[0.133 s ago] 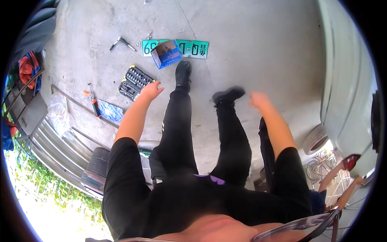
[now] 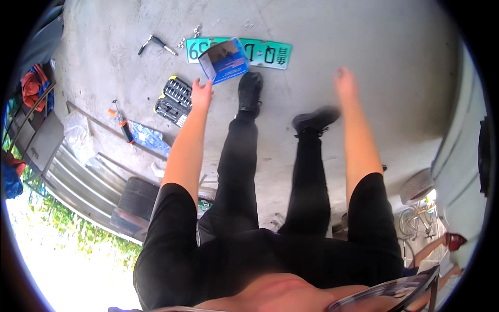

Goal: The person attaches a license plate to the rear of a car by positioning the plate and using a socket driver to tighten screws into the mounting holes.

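On a concrete floor (image 2: 364, 31), seen from above past black-trousered legs: left hand (image 2: 201, 93) stretched down, fingers loosely spread and empty, nearest the open blue cardboard box (image 2: 224, 61) propped across a green licence plate (image 2: 262, 53) — nothing visible inside the box. Just left, an open black socket set case (image 2: 173, 100), sockets seated in rows, kept within reach. Right hand (image 2: 345, 82) blurred, empty, fingers seemingly together — hard to tell.

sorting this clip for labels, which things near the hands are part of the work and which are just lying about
In hand or nearest the hands:
left hand, empty
right hand, empty
blue box
green plate
socket set

Lying about:
bent wrench
screwdriver
tyre
metal sheet
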`<state>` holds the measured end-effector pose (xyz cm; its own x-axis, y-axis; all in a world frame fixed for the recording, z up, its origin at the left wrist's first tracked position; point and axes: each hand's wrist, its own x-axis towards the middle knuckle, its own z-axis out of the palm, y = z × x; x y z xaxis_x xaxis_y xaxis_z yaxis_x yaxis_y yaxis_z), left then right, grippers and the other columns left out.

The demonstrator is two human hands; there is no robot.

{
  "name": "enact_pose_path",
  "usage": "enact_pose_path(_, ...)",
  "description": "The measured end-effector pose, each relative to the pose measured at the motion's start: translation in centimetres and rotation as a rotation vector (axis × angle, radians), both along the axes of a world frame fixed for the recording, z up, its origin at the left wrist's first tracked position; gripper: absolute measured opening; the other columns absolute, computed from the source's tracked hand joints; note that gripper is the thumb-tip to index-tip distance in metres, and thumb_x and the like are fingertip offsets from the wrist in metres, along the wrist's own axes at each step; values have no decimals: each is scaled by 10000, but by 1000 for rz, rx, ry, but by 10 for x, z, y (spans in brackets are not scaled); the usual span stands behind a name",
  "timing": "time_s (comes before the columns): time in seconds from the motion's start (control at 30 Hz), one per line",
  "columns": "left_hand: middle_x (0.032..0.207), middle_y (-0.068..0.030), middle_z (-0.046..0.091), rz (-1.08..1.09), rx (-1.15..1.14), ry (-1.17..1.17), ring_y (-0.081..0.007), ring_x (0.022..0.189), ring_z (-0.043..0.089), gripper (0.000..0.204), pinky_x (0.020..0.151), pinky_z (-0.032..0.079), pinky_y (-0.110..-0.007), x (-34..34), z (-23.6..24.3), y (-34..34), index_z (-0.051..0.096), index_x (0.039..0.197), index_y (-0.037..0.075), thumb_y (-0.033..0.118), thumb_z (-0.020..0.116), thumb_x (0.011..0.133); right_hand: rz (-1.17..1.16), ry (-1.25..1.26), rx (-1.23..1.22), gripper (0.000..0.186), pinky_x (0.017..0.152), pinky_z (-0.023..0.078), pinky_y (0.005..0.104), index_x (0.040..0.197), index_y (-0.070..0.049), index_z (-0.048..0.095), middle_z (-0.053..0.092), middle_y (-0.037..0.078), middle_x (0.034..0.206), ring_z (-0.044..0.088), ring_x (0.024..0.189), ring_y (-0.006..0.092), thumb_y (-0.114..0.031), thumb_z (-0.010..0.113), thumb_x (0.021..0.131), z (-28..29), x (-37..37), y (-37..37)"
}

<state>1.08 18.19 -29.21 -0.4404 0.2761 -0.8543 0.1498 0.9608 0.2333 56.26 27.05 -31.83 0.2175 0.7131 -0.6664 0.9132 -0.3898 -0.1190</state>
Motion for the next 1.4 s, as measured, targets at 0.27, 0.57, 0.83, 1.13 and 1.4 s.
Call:
enact_pose_path(0.27,1126,-153,720,160,120,99,-238,847,741,428,696,661,-384,-37,-91,52,533,1428,-26,203,615,1076,571,114,37,559,940,531,468,1315,-161,611,613,73,1258,617,1216,299,-373,868,866,-107,-251,127)
enact_pose_path(0.57,1137,-207,679,346,484,74,-309,833,758,254,751,688,-437,-103,-92,195,531,1246,-67,105,558,1062,734,13,45,521,907,511,442,1193,-144,607,610,55,1221,607,1197,259,-363,893,815,-127,-230,101)
enact_pose_path(0.83,1348,-211,643,-287,681,601,-325,1269,619,517,1060,503,-435,-61,-88,259,511,1421,-52,351,563,1102,359,870,-48,208,874,522,445,1164,-65,688,740,127,1002,660,1002,349,-118,707,963,-92,-187,93)
enact_pose_path(1.13,1122,-86,772,-1049,210,-333,-229,997,726,345,950,537,-377,104,29,225,713,1269,100,313,745,999,-213,766,437,357,1086,477,390,1357,-21,647,709,95,1270,647,1189,249,-137,680,1021,94,-129,147)
enact_pose_path(1.4,1173,-50,753,90,441,-1053,-133,1022,690,287,948,559,-323,194,10,233,717,1231,-4,220,709,1052,-737,840,-122,379,1125,446,316,1403,0,593,651,87,1375,601,1247,139,-256,573,1125,84,-70,138)
